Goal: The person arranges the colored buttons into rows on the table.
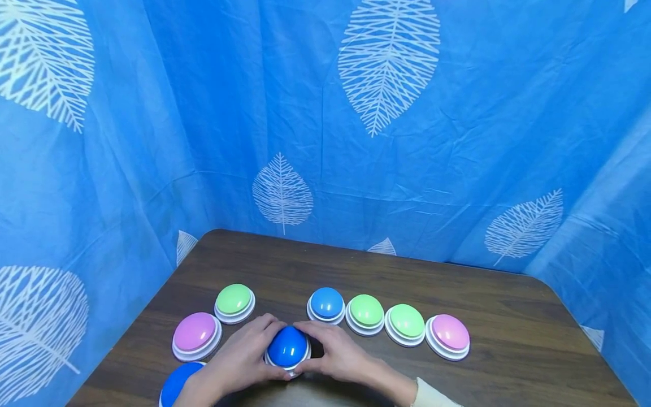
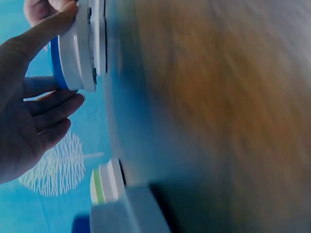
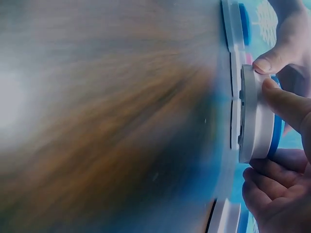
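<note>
While one held blue button point(image 1: 288, 346) hangs between two hands, seven more stand around it

As both hands close around it from opposite sides, the held blue button sits near the bottom of the head view, its dome upward; the wrist views show its white base off the table point(image 1: 529, 339). The left hand point(image 1: 241, 356) and the right hand point(image 1: 337, 351) are both clamped on it, the two thumbs close together at the near side of the base and the other fingers curled around its sides and far side.

Eight buttons can be counted: three blue, three green, two pink. Four stand in a row beyond the right hand: a lighter blue button point(image 1: 327, 303), an inner green button point(image 1: 367, 311), an outer green button point(image 1: 407, 321) and a right pink button point(image 1: 450, 332), so close that touching rims cannot be told. At the left are a lone green button point(image 1: 234, 299), a left pink button point(image 1: 195, 332) and a corner blue button point(image 1: 178, 384), the last partly hidden by the left wrist and cut by the frame.

Wood shows between the lone green button and the row, behind the row to the far edge, and most broadly from the right pink button to the right edge. The left pink button stands near the left edge. Blue cloth point(image 1: 447, 158) rises just beyond the far edge and both sides.
</note>
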Action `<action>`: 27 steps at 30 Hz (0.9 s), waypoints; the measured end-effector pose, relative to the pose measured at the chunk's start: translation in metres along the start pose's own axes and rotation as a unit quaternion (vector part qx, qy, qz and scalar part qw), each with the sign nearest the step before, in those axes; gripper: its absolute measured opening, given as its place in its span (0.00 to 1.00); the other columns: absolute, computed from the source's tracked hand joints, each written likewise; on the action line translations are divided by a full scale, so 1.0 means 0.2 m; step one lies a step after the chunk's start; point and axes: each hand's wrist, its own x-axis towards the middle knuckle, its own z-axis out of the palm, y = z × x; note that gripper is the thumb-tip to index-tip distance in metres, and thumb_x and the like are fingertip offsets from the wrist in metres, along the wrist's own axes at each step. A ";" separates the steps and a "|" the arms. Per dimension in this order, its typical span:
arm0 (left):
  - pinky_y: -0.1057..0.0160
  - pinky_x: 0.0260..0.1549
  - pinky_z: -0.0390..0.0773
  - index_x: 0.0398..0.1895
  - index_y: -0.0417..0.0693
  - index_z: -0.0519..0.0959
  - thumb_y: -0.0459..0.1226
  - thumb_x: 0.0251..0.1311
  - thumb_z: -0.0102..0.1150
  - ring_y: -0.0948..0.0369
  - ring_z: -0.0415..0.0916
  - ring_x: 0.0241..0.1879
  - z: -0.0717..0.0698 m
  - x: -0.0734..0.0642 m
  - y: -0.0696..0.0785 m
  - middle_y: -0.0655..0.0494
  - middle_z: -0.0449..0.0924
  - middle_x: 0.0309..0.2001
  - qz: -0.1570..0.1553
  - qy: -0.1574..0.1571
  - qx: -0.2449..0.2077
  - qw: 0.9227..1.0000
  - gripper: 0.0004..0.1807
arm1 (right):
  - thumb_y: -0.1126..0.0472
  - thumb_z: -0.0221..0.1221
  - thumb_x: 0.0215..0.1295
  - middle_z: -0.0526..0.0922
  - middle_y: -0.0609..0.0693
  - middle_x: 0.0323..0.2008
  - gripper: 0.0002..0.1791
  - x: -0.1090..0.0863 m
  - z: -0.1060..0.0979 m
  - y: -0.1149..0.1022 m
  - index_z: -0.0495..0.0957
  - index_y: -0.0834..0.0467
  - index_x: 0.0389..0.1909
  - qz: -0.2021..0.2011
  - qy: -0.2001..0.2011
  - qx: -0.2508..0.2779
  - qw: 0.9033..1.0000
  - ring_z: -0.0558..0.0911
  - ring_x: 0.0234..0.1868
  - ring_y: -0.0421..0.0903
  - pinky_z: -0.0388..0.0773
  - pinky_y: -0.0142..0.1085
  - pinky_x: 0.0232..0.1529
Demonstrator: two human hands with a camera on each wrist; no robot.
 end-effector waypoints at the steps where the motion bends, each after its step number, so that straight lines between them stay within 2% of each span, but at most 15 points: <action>1: 0.53 0.41 0.77 0.53 0.51 0.73 0.69 0.38 0.60 0.61 0.71 0.43 0.01 0.01 0.01 0.61 0.70 0.45 0.002 -0.002 -0.001 1.000 0.43 | 0.39 0.60 0.56 0.73 0.43 0.57 0.36 -0.02 -0.01 0.01 0.66 0.50 0.63 0.008 0.000 0.003 1.000 0.72 0.56 0.40 0.71 0.39 0.54; 7: 0.54 0.42 0.77 0.54 0.51 0.73 0.70 0.39 0.59 0.60 0.71 0.44 0.07 0.09 0.07 0.61 0.71 0.45 0.027 -0.006 0.016 0.999 0.43 | 0.37 0.60 0.53 0.72 0.42 0.58 0.38 -0.11 -0.05 0.04 0.66 0.48 0.63 0.051 0.004 -0.002 0.999 0.72 0.57 0.42 0.71 0.42 0.54; 12: 0.55 0.43 0.77 0.55 0.51 0.72 0.68 0.39 0.60 0.62 0.71 0.43 0.10 0.13 0.10 0.61 0.71 0.45 0.050 -0.005 0.024 0.998 0.43 | 0.37 0.62 0.52 0.74 0.44 0.57 0.38 -0.15 -0.07 0.07 0.67 0.49 0.62 0.052 0.021 -0.027 0.998 0.73 0.56 0.43 0.71 0.43 0.54; 27: 0.53 0.49 0.73 0.60 0.47 0.68 0.63 0.39 0.66 0.57 0.69 0.49 0.16 0.19 0.15 0.54 0.70 0.52 0.065 -0.012 0.060 0.996 0.46 | 0.37 0.64 0.50 0.74 0.44 0.56 0.39 -0.20 -0.09 0.11 0.68 0.49 0.61 0.081 0.023 -0.031 0.996 0.73 0.56 0.44 0.70 0.45 0.54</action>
